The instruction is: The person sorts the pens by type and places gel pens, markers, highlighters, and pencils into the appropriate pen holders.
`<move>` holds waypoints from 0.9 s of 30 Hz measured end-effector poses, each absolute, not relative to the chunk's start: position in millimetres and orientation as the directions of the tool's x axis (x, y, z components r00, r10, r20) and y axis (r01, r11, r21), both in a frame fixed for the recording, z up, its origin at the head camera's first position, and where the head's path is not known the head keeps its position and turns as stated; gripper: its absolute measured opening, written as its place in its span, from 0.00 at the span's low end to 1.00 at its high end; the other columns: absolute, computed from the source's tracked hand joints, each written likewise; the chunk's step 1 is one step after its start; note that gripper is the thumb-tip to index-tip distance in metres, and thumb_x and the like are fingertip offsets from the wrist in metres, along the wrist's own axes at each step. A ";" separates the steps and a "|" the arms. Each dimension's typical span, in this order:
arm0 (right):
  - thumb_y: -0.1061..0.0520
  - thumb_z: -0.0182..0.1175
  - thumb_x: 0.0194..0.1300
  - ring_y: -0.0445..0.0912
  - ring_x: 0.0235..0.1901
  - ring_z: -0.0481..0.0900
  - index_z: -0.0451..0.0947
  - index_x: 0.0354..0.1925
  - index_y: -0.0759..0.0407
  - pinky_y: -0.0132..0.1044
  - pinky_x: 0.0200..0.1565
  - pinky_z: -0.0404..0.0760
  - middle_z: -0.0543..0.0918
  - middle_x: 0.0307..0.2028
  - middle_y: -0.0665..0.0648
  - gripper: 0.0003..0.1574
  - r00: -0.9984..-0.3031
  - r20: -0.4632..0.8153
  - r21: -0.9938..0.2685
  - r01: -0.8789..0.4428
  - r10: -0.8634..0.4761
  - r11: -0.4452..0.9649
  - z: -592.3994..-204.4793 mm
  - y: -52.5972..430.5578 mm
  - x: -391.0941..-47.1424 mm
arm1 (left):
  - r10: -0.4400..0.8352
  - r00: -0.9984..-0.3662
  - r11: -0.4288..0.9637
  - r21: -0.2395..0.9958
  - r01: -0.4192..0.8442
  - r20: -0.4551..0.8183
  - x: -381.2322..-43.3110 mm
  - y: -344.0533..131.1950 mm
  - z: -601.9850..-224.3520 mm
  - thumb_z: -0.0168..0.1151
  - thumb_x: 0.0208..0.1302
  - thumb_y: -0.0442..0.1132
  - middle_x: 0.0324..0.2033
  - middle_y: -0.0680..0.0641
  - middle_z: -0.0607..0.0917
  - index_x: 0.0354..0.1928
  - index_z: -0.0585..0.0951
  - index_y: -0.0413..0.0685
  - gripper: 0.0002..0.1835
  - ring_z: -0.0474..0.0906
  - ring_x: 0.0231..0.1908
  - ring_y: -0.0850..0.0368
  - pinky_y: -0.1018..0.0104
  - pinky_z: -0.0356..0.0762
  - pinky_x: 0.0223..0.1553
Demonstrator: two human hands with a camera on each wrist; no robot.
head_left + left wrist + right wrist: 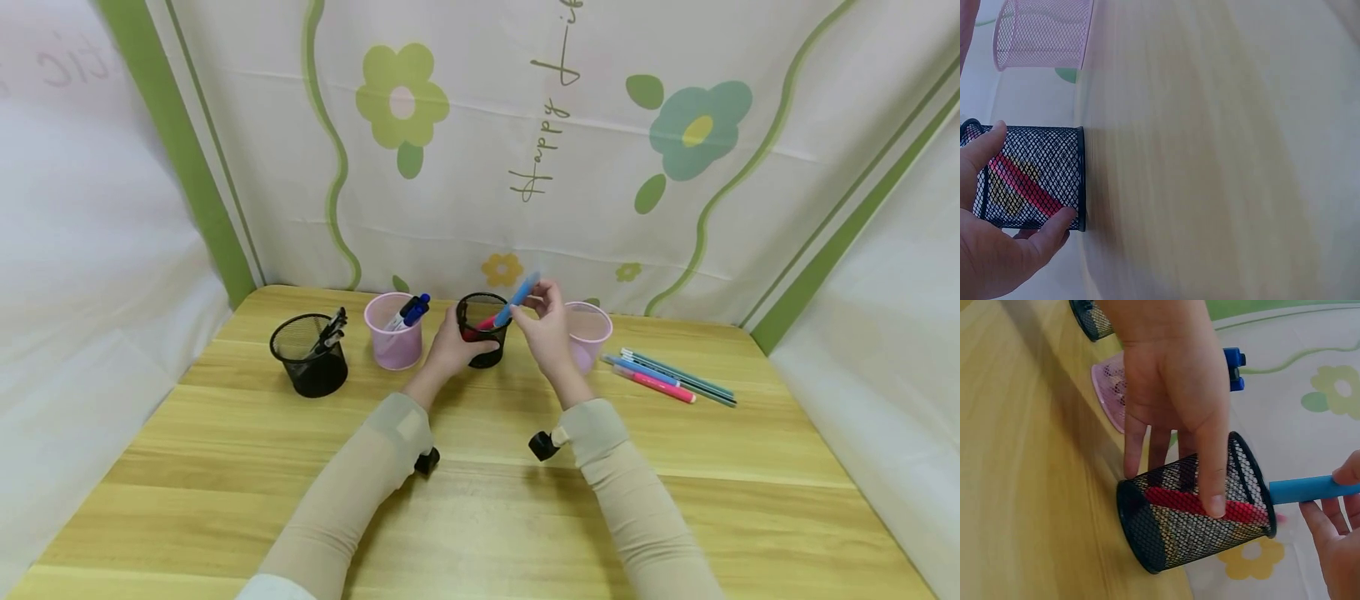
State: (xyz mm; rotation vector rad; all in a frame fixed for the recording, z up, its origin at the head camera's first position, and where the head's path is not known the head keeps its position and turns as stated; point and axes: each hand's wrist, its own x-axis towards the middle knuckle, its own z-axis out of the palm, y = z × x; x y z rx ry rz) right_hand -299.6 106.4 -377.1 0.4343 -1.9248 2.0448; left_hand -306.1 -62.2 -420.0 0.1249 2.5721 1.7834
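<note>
My left hand (452, 345) grips a black mesh pen cup (1035, 178) round its side, thumb and fingers spread about the wall. Inside that cup leans a red marker (1179, 501), seen through the mesh. My right hand (547, 329) pinches a blue marker (517, 298) between thumb and fingers. In the right wrist view the blue marker's lower end is at the cup's rim, and most of its length is outside. A pink mesh cup (588, 323) stands just behind my right hand, partly hidden by it.
To the left, a pink cup (396, 350) holds blue and black pens, and another black mesh cup (315, 379) holds black pens. On the wooden table (480, 517) at right lie a blue marker (652, 372), a pink marker (663, 387) and several pencils (705, 386). A patterned curtain hangs behind.
</note>
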 end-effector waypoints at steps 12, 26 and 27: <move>0.68 0.63 0.71 0.47 0.47 0.78 0.74 0.56 0.75 0.34 0.51 0.82 0.79 0.50 0.65 0.19 -0.922 0.387 -0.922 -0.387 0.000 0.012 -389.2 106.4 -299.9 | 0.083 -0.994 0.335 0.938 0.090 0.066 -306.5 -62.7 -419.8 0.78 0.58 0.39 0.73 0.33 0.64 0.78 0.53 0.39 0.53 0.62 0.71 0.40 0.48 0.61 0.72; 0.69 0.60 0.72 0.45 0.45 0.79 0.73 0.56 0.78 0.33 0.49 0.84 0.79 0.51 0.70 0.18 -0.913 0.407 -0.913 -0.408 -0.029 0.010 -376.3 121.0 -295.1 | 0.059 -0.998 0.354 0.935 0.041 0.021 -306.8 -62.4 -420.2 0.78 0.59 0.42 0.69 0.34 0.68 0.76 0.54 0.37 0.52 0.63 0.71 0.40 0.48 0.62 0.72; 0.69 0.60 0.72 0.45 0.45 0.79 0.73 0.57 0.78 0.33 0.50 0.83 0.79 0.51 0.70 0.18 -0.913 0.407 -0.913 -0.408 -0.037 0.018 -374.9 123.3 -294.6 | 0.058 -0.998 0.359 0.933 0.036 0.016 -307.0 -62.5 -420.0 0.78 0.59 0.42 0.71 0.34 0.67 0.77 0.52 0.37 0.54 0.62 0.72 0.40 0.48 0.61 0.72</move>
